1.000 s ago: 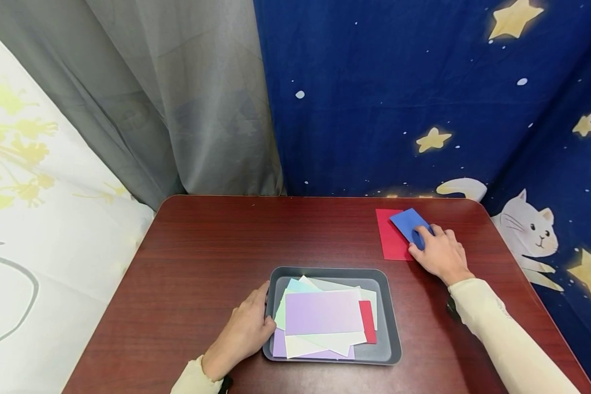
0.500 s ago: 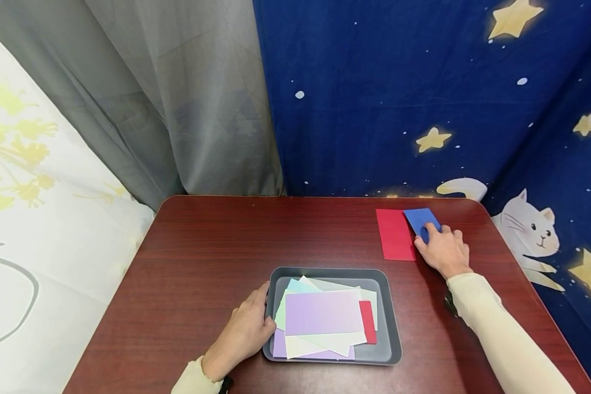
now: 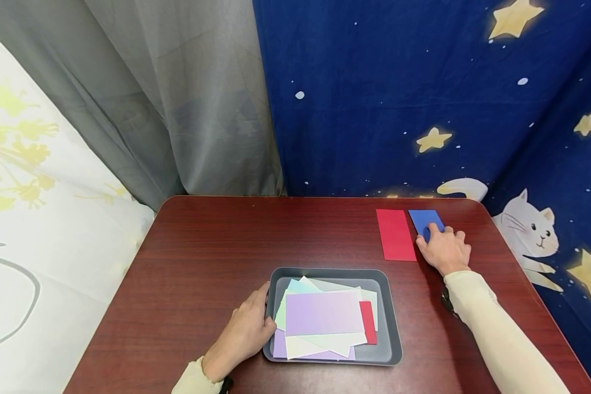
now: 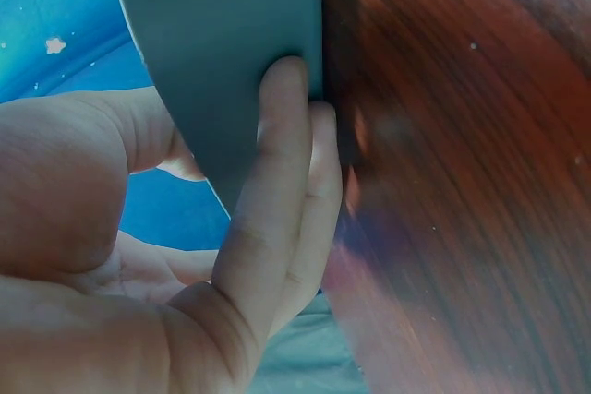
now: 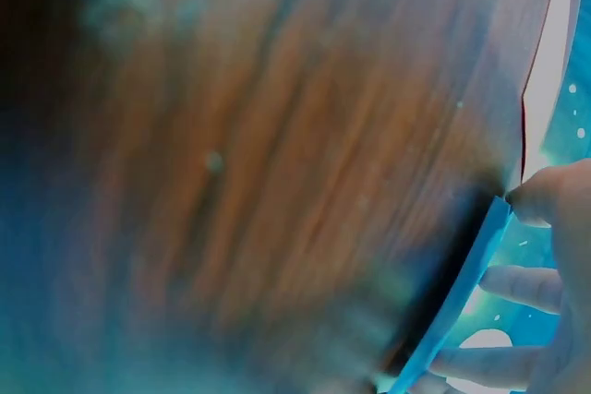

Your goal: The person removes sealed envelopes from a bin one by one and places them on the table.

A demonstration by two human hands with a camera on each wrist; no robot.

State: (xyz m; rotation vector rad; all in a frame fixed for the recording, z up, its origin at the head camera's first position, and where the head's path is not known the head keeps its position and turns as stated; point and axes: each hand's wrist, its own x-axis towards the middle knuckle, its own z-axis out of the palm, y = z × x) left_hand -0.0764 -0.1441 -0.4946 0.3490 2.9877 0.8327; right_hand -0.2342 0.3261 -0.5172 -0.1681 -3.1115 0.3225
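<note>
A grey tray lies near the front of the table, with several pale cards, a purple card on top and a red edge showing. My left hand grips its left rim; in the left wrist view, fingers lie along the outer wall with the thumb on the other side. At the back right, my right hand holds a blue card, which it partly covers. In the right wrist view the fingertips meet the blue card's edge. Just left of it lies a red card.
The brown wooden table has its back edge against a grey curtain and a blue starry curtain. A white patterned cloth hangs at the left.
My right hand has moved the blue card right, off the red card, and turned it to lie roughly parallel beside it. The left hand and tray have stayed in place.
</note>
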